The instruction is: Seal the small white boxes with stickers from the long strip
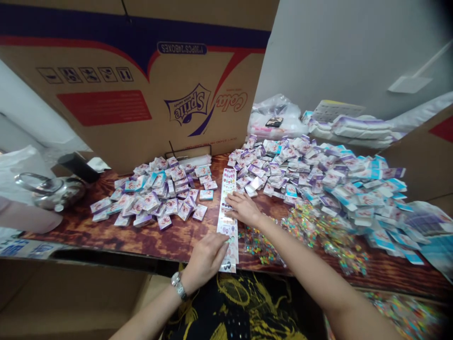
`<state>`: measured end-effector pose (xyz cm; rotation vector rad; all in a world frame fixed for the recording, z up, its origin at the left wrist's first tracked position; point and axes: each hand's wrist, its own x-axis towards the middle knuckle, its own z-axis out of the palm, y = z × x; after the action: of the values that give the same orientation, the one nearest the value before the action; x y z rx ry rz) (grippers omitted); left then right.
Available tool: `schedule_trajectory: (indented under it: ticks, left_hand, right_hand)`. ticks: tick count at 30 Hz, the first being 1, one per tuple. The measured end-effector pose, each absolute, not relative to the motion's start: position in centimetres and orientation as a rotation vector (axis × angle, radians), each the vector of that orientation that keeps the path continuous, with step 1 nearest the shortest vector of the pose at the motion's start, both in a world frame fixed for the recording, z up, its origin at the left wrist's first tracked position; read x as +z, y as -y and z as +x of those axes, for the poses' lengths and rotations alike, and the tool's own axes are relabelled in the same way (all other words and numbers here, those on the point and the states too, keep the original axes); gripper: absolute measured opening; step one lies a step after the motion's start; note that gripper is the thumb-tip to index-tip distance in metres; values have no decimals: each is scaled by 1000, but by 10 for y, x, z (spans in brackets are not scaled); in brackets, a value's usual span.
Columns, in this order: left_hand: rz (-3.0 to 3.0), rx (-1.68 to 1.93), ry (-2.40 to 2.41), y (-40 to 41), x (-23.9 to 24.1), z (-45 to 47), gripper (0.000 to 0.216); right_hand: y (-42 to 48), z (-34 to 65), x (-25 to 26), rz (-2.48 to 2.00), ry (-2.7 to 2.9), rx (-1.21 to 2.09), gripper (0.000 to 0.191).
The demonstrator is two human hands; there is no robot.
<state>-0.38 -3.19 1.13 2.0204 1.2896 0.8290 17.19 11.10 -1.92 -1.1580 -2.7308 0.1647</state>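
Note:
A long narrow sticker sheet [229,225], printed with small coloured shapes, lies lengthwise on the table and reaches its front edge. My right hand [244,208] rests on the middle of the sheet, fingers stretched out. Nearer to me, my left hand [208,257] has its fingers and thumb drawn together at the left edge of the sheet; the exact grip is partly hidden. Small printed boxes [152,200] in white, purple and blue are heaped to the left. A larger heap of the same boxes [300,165] spreads out on the right.
Small clear packets of colourful pieces [311,226] lie right of my right forearm. A big cardboard carton [141,94] stands behind the left heap. At far left is a metal kettle [63,192]. Plastic-wrapped stacks [354,127] sit at the back right.

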Motion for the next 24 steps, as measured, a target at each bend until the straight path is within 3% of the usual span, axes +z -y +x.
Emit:
schedule_trajectory:
  ticks: [4,7,11,16,24]
  left_hand:
    - [1627,862,-1246,35,20,4,27]
    - [981,859,-1106,34,31,10,38]
    - [344,918,-796,20,48,9,48]
    - [276,1070,-741,1,54,9,25]
    - [752,1003,-823,21,49,12,44]
  right_hand:
    - [-108,169,-14,-1181,2686,114,25]
    - [-97,172,10,-1159,2629,73,22]
    - [-50,179,60,-752,2555,17,23]
    - [15,182,90,-405,2659,221,22]
    - [-29,182,88,-893,2215,461,20]
